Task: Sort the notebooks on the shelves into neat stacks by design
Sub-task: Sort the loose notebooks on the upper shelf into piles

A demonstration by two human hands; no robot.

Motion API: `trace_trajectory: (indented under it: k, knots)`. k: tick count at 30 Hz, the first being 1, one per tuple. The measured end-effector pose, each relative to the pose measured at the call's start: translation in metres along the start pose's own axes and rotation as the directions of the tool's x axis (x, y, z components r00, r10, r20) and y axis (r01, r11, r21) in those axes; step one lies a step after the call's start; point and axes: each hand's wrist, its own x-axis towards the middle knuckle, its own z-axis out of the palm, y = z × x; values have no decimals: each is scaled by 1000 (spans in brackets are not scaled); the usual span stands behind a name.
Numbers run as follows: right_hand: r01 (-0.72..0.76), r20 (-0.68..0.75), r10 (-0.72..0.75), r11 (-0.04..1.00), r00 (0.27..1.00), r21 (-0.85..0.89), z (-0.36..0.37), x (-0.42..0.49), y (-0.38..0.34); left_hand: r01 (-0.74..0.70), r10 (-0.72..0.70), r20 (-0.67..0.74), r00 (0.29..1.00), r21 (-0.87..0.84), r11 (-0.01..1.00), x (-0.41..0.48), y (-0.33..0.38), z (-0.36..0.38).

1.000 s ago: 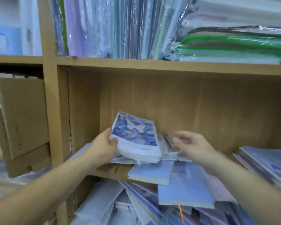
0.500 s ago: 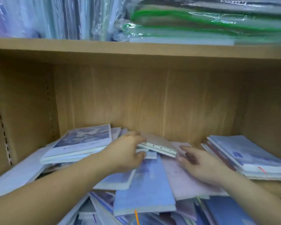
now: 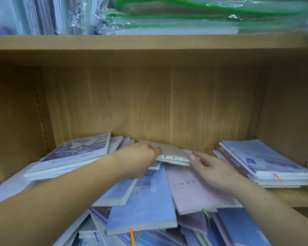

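Found the hole-punched beige notebook point(image 3: 174, 154) lying nearly flat on the pile on the shelf point(image 3: 283, 196), long axis running left to right, punched edge facing forward. Noted the left hand point(image 3: 140, 160) at its left end, fingers curled round that end, gripping it. Noted the right hand point(image 3: 215, 171) at its right end, fingers straight, one fingertip touching the corner, holding nothing. Saw a pink notebook point(image 3: 190, 192) just in front, under the right hand; a blue-patterned notebook point(image 3: 75, 153) to its left; a neat stack point(image 3: 267, 164) to its right, apart.
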Motion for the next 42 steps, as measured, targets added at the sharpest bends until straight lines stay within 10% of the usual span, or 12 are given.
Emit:
trace_trajectory:
  k: [4,7,12,16,20,25,28,36,42]
  knots:
    - [-32,69,21,988,997,152,-7,-9,-10,-33,30,-96,995,-32,999,-35,28,11]
    - [13,176,-8,999,984,-29,-7,-16,-19,-45,-16,-145,989,-413,910,-66,36,11]
    - [122,98,-99,958,990,-258,3,-25,-18,209,-461,-28,887,-865,455,-81,41,-1]
    - [63,65,-52,983,997,-175,2,-35,-14,212,-383,322,866,-929,-302,-75,55,-8]
    - [-4,158,-10,996,987,84,-6,-51,-23,78,-522,302,797,-910,-408,-68,76,-18]
    - [-62,-120,102,953,988,298,-31,-73,-27,-61,-519,188,834,-903,-426,-66,98,-31]
    - [-189,-49,240,859,970,475,-60,-87,-20,-83,-463,103,881,-928,-364,-48,114,-38]
    - [-95,-395,93,995,914,15,-123,-79,42,-163,-402,-157,902,-986,18,51,171,-46]
    - [-128,-500,26,977,865,-172,-151,-65,67,-43,-292,-87,952,-987,156,94,192,-45]
